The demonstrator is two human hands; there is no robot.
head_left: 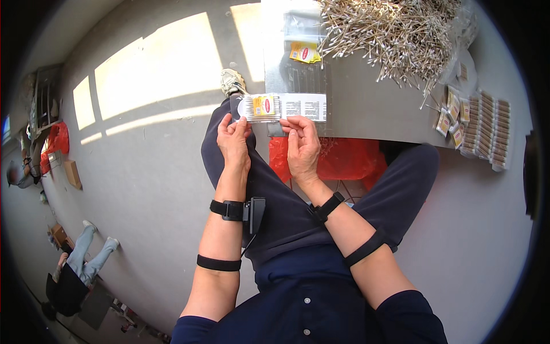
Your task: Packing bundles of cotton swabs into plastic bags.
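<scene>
A flat pack of cotton swabs (250,109) with a yellow and red card (264,105) in it lies at the near edge of the metal plate. Clear film seems to surround it, and a white printed strip (303,108) extends to its right. My left hand (234,142) pinches the pack's near left corner between thumb and fingers. With curled fingers, my right hand (303,148) grips the near edge where pack and strip meet; its fingertips are partly hidden. More yellow cards (305,53) rest farther back on the plate.
A large heap of loose cotton swabs (395,34) covers the table's far part. Stacked swab packs (487,131) and several carded packs (452,114) stand at the right. Red plastic (349,160) hangs below the table edge (378,136). Another person (74,275) is at the lower left.
</scene>
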